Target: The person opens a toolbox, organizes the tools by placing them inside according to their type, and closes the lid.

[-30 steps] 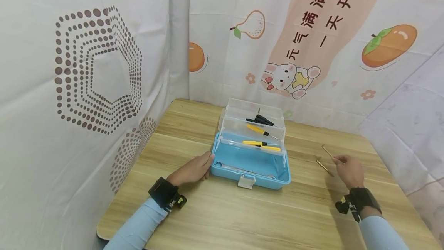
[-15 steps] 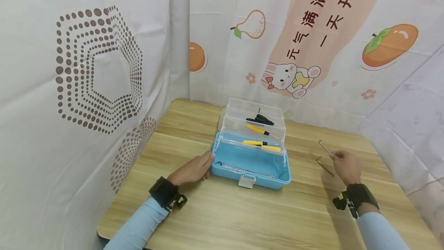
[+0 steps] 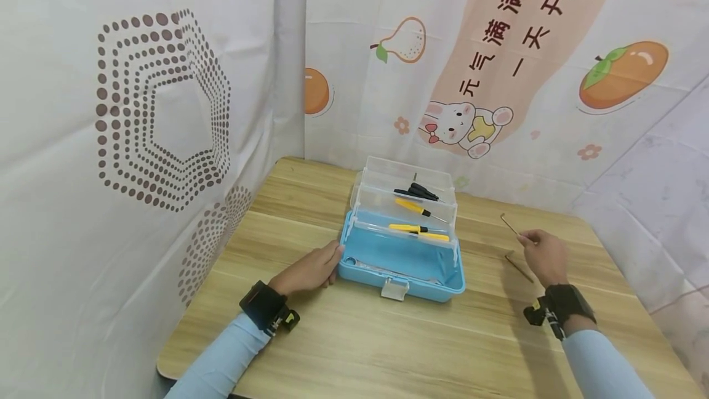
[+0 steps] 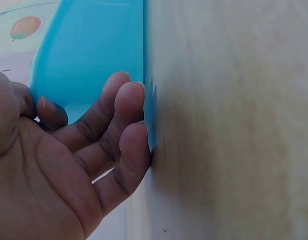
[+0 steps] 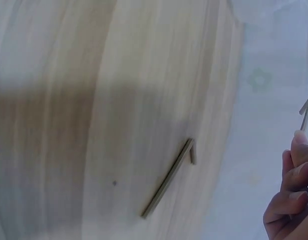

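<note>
In the head view a blue toolbox (image 3: 399,289) stands with its lid and clear trays (image 3: 407,205) folded back. A combination wrench (image 3: 388,271) lies along its front inside. My left hand (image 3: 307,268) rests against the box's left side, its loosely bent fingers (image 4: 131,102) touching the blue wall in the left wrist view. To the right of the box, my right hand (image 3: 545,256) pinches a brass-coloured L-shaped hex key (image 3: 509,225) by its long arm, bent end up and away. A second hex key (image 5: 167,179) lies on the table beneath that hand.
Yellow-handled screwdrivers (image 3: 408,228) and black-handled tools (image 3: 421,191) sit in the clear trays. A white latch (image 3: 394,289) hangs at the box's front. Printed curtains (image 3: 360,97) stand behind and beside the wood-grain table (image 3: 354,350).
My right hand has moved a little away from me and to the left, carrying the hex key over the one on the table. The left hand and toolbox have stayed put.
</note>
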Tool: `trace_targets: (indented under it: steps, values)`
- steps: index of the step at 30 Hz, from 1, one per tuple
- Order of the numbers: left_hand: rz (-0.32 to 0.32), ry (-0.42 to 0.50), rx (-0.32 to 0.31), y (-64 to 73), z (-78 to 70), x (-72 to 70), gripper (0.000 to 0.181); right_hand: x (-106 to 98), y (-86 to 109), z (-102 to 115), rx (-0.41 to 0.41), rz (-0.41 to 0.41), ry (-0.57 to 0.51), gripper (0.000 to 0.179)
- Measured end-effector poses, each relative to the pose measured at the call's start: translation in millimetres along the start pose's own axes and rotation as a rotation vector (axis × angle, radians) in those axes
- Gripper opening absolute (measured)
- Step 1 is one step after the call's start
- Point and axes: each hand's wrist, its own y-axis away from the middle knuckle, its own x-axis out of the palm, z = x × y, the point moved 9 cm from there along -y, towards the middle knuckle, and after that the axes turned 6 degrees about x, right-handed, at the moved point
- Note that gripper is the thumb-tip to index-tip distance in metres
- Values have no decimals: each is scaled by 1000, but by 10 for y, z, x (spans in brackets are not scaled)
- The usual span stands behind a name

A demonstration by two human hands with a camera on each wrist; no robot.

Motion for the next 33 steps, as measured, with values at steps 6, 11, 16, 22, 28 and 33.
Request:
trace_targets:
  steps: [6, 11, 16, 22, 28, 33]
  values:
    - [-3, -3, 3, 4, -10, -1, 42, 26, -27, 112, -3, 13, -18, 29]
    - [-3, 5, 11, -1, -10, 2, 41, 40, -37, 213, -11, 17, -20, 28]
    - [-4, -6, 13, -7, -6, 3, 42, 29, -45, 306, -10, 7, -27, 27]
    - [-9, -16, 8, -9, 0, 3, 42, 46, -86, 379, -12, -3, -25, 27]
    - [-9, -23, 4, -7, 9, 12, 41, 89, -130, 444, -26, -7, -45, 26]
    - [-8, -23, 8, -3, 8, 15, 40, 104, -154, 532, -45, -14, -61, 25]
